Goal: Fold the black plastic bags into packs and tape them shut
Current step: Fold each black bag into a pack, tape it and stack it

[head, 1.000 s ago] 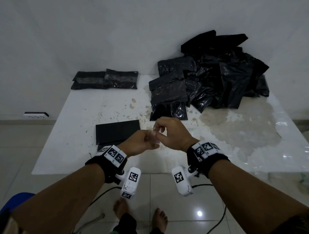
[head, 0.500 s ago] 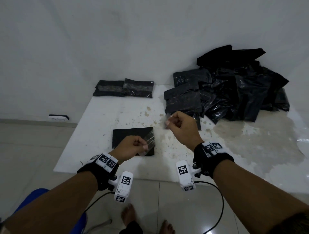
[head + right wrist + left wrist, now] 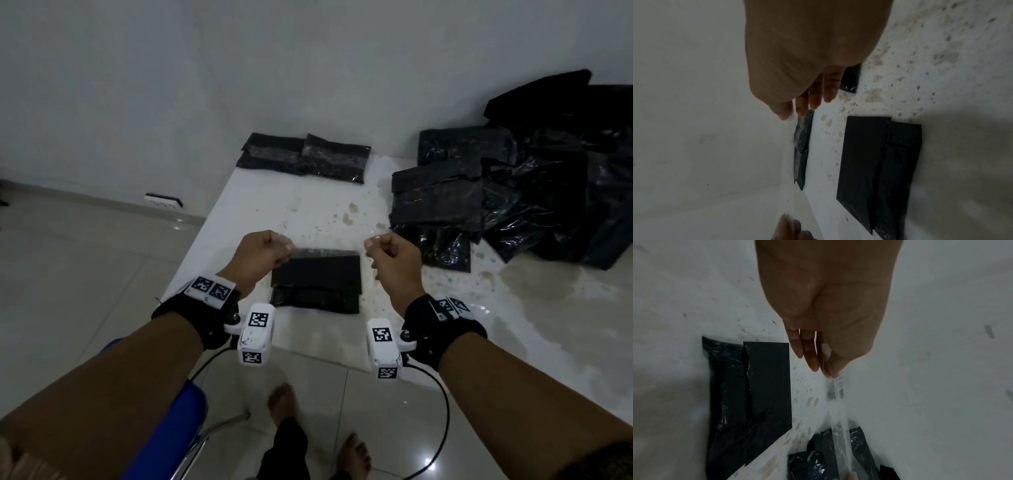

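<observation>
Nearest in, two hands up over the front of the bench [image 3: 513,308], a clear tape strip [image 3: 325,251] stretched taut between them. Left hand [image 3: 262,255] pinching one end between thumb and fingertips, right hand [image 3: 394,255] pinching the other, remaining fingers curled in. Strip hovering above, not yet stuck down.

Directly below, one folded pack [image 3: 317,284] lying flat on the bench, top flap creased over a glossier lower layer, no tape visible on it. Folding on this one looks done; sealing left to do.

Further back at the left, two finished packs [image 3: 305,159] side by side near the wall, each with a shiny band across it, probably tape. Counts as done, by the look of it.

Back right, a big heap of loose black bags [image 3: 534,192], crumpled and overlapping, a few roughly flattened at its front edge. Plenty still to fold and tape. Early going, on this showing: two sealed, one about to be, most of the pile untouched.
</observation>
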Demonstrator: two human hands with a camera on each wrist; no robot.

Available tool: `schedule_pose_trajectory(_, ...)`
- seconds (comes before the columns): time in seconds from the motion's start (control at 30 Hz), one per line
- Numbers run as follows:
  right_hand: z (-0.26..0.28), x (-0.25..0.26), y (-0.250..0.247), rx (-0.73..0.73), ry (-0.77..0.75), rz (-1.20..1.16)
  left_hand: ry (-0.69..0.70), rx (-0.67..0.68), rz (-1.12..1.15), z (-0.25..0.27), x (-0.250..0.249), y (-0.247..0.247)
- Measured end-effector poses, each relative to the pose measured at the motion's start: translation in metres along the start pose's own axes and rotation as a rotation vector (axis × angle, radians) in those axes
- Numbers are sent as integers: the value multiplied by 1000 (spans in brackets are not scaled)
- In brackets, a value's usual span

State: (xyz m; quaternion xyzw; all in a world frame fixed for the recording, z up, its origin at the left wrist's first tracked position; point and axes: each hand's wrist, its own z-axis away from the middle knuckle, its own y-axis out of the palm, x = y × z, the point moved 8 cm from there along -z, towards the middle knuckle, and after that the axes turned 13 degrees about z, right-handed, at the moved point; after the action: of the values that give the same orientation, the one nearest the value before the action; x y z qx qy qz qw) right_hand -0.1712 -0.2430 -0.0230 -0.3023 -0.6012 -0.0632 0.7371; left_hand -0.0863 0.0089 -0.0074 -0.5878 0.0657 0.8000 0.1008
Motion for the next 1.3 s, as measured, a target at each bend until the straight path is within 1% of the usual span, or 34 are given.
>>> schedule_pose_trajectory(0.1,-3,0,11,-8,40,-30,-14,-28,-31,-9,7,-8)
schedule_pose_trajectory(0.23,-1,-18,25,-23,132,-35,-68,-32,-87,-14,29,-15)
schedule_pose_trajectory(0.4,5,-51,36,-20,224,7,-53,-52,-276,-20,50,-23)
schedule_pose_trajectory(0.6,16,-73,47,12,239,53,-86,-81,-321,-22,64,-30)
schedule_pose_trajectory(0.7,20,-84,51,7,273,56,-104,-87,-316,-24,70,-33)
schedule_pose_trajectory(0.87,21,-90,52,6,279,77,-77,-124,-378,-23,72,-32)
schedule_pose_trajectory(0.97,19,-94,53,0,273,103,-61,-172,-365,-23,74,-35)
schedule_pose_trajectory(1.13,19,-98,52,-12,277,143,-78,-170,-338,-21,81,-37)
schedule_pose_trajectory(1.3,20,-96,52,-19,274,171,-78,-218,-290,-14,85,-38)
